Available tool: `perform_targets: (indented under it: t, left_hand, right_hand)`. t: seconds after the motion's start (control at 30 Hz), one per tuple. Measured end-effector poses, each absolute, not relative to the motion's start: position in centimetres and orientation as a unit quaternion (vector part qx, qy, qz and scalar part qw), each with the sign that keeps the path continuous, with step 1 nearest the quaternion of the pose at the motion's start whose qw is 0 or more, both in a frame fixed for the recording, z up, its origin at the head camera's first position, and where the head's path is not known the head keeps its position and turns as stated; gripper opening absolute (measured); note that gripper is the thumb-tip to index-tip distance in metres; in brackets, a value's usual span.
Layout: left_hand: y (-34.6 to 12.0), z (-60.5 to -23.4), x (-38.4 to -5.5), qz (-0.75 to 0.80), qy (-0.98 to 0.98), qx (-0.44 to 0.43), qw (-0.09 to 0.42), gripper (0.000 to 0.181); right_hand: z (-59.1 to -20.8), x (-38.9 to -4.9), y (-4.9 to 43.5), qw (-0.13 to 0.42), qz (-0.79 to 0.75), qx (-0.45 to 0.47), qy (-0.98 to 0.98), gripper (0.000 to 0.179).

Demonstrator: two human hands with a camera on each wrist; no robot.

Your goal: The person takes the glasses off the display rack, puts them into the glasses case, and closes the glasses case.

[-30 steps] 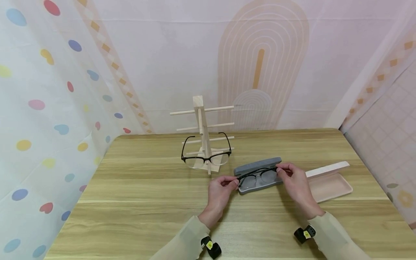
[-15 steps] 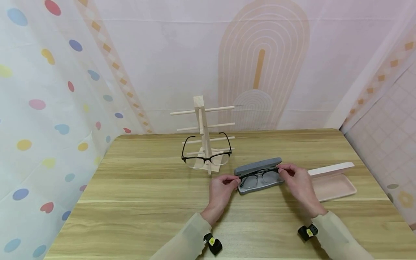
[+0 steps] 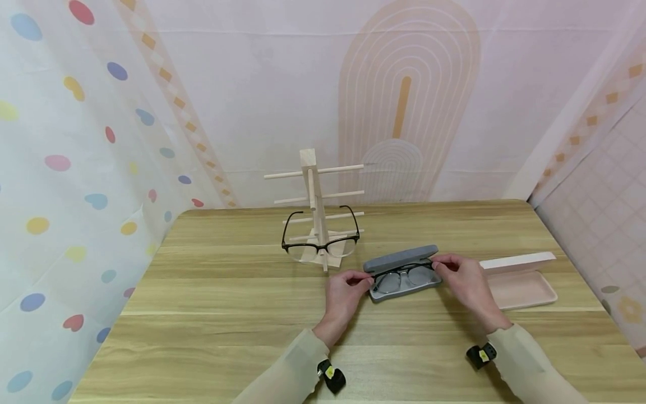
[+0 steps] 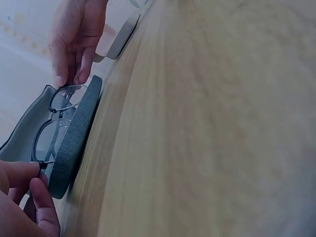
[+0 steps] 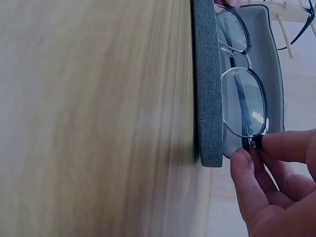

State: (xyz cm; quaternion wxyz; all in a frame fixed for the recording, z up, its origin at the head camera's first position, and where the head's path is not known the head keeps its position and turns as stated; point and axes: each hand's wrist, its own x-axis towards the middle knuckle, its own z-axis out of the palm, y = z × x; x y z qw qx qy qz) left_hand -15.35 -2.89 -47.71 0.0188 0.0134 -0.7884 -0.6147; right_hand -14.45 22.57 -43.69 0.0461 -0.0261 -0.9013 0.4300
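Black-rimmed eyeglasses [image 3: 404, 268] with folded temples sit low in an open grey glasses case [image 3: 401, 256], lenses facing me. My left hand [image 3: 343, 298] pinches their left end between thumb and fingers. At the opposite end, my right hand [image 3: 466, 285] pinches the hinge corner; the right wrist view shows its thumb and forefinger on that corner [image 5: 256, 142]. From the left wrist view, the lower rims dip behind the case's front wall [image 4: 74, 143], so whether they touch the bottom is hidden.
Left of the case stands a wooden display rack [image 3: 309, 161] with horizontal pegs. Another pair of black-framed glasses [image 3: 322, 247] hangs low on it. An open pink case [image 3: 525, 288] lies just right of my right hand. Curtains rise behind the wooden table [image 3: 227, 314].
The glasses have shifted slightly right and settled a little lower in the grey case, both hands moving with them. The pink case has slid a short way right.
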Motion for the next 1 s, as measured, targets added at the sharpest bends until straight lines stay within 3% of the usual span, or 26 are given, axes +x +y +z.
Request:
perform_targets:
  t: [1.0]
  left_hand:
    - [-3.27, -47.22, -15.29, -0.568, -0.822, -0.012, 0.032, 0.011]
  right_hand:
    - [-44.22, -14.49, 22.50, 0.044, 0.398, -0.017, -0.916, 0.018]
